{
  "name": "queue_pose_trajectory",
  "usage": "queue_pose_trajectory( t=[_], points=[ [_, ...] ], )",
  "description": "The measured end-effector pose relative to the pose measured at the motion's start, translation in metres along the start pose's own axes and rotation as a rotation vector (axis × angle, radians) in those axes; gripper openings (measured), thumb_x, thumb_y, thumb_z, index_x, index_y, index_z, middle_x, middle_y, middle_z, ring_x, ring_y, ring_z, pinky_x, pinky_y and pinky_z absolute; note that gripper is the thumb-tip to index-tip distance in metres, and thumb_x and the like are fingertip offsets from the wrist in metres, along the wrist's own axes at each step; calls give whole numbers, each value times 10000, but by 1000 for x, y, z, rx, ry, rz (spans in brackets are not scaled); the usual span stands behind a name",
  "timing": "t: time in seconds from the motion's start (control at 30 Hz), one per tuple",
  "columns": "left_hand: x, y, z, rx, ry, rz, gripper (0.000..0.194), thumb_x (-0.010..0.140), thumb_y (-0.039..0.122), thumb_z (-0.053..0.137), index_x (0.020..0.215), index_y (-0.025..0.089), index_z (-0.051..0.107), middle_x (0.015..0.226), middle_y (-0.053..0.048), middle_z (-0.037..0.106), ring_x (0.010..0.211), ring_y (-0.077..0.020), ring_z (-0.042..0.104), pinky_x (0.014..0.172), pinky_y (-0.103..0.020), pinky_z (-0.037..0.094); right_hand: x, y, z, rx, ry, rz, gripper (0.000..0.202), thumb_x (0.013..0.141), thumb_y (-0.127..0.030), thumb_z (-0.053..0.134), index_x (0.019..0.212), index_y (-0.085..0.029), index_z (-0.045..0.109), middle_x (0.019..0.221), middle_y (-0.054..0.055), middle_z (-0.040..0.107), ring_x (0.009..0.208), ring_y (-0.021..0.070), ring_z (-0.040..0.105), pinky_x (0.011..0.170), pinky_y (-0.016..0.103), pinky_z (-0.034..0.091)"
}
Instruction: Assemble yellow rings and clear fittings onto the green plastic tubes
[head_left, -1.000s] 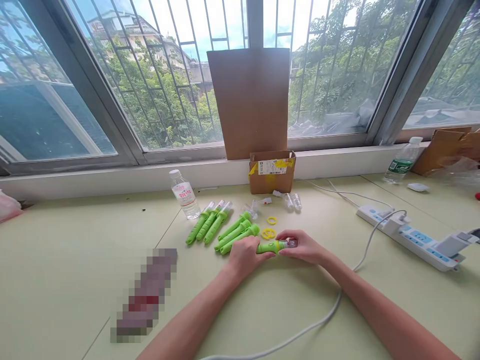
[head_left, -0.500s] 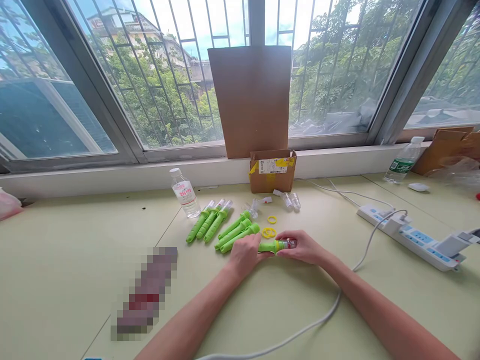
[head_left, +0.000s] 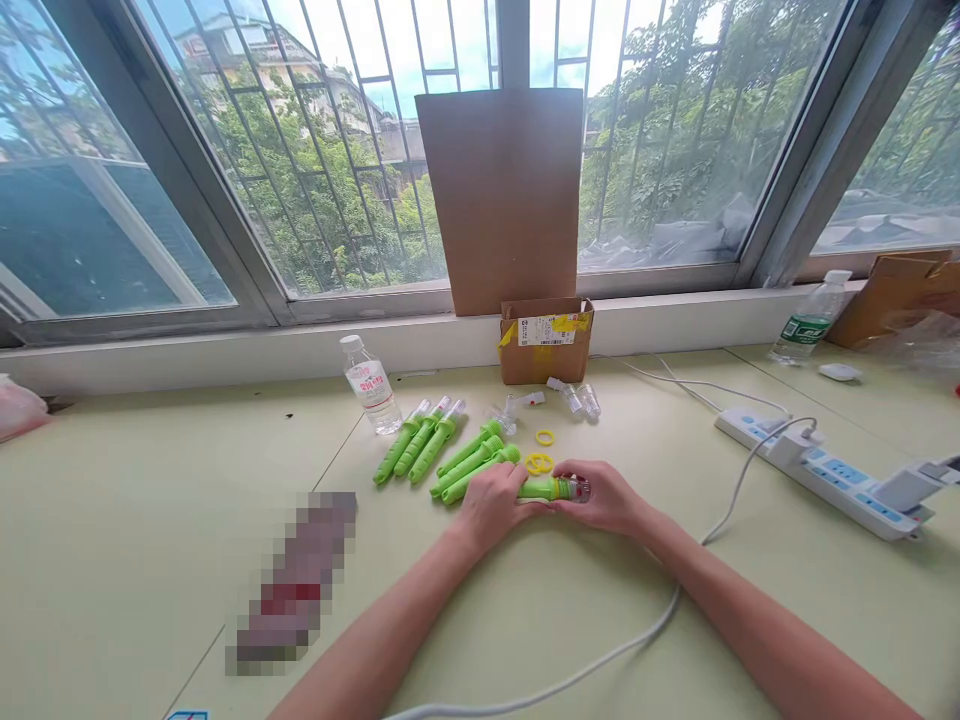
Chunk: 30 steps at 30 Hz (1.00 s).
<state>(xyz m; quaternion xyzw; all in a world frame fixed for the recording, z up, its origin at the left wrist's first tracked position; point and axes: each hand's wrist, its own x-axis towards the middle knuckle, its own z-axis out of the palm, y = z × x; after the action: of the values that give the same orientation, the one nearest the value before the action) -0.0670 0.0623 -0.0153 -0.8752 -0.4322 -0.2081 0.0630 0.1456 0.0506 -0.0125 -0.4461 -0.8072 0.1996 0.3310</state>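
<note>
My left hand is closed around the body of a green plastic tube, which lies level just above or on the table; I cannot tell which. At its right end sit a yellow ring and a clear cap with something red inside, and the fingers of my right hand are closed on that cap. Beside my left hand lie several uncapped green tubes with threaded ends. Farther left rest three green tubes with clear caps on. Loose yellow rings lie just beyond my hands.
Clear caps and small white pieces lie before a cardboard box. A water bottle stands left, another far right. A white power strip lies right; its cable passes under my right forearm.
The tube and cap stay between my hands. My right fingers have shifted slightly around the cap, and the view has moved a little.
</note>
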Motion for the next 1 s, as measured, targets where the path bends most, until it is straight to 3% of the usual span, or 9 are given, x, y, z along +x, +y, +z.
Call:
queue_pose_trajectory(
  t=[0.17,0.47,0.63,0.8,1.0],
  points=[
    [0,-1,0,59,-37,83,318,849,490,517,850,188,614,758,-41,595,705,-181,565,597,-275,356,0,4,0,19,-29,14,283,710,-366,680,930,-191,646,741,1,650,566,113,512,538,225,413],
    [0,0,2,123,9,68,369,851,526,487,814,175,595,751,-50,594,712,-196,574,591,-282,353,0,-2,-1,-108,-34,-46,316,762,-386,633,1035,-231,668,776,20,643,556,115,507,564,234,407],
    [1,-2,0,134,-80,-29,448,771,615,537,783,170,587,696,-49,600,665,-209,589,540,-280,336,0,-3,0,-214,-46,-68,318,766,-398,624,1038,-239,668,773,18,634,565,120,520,592,240,399],
    [0,-5,-1,115,-166,-13,504,785,661,466,791,172,585,697,-51,617,637,-203,601,524,-274,331,-1,-5,-1,-247,-89,-77,325,779,-402,612,1059,-243,654,807,23,643,608,129,543,612,240,388],
    [-1,-5,-1,101,-188,4,519,803,664,430,778,168,581,706,-55,629,637,-204,607,512,-277,326,-1,-3,-1,-247,-98,-68,344,786,-439,605,1067,-244,645,802,21,639,606,131,541,601,242,383]
  ],
)
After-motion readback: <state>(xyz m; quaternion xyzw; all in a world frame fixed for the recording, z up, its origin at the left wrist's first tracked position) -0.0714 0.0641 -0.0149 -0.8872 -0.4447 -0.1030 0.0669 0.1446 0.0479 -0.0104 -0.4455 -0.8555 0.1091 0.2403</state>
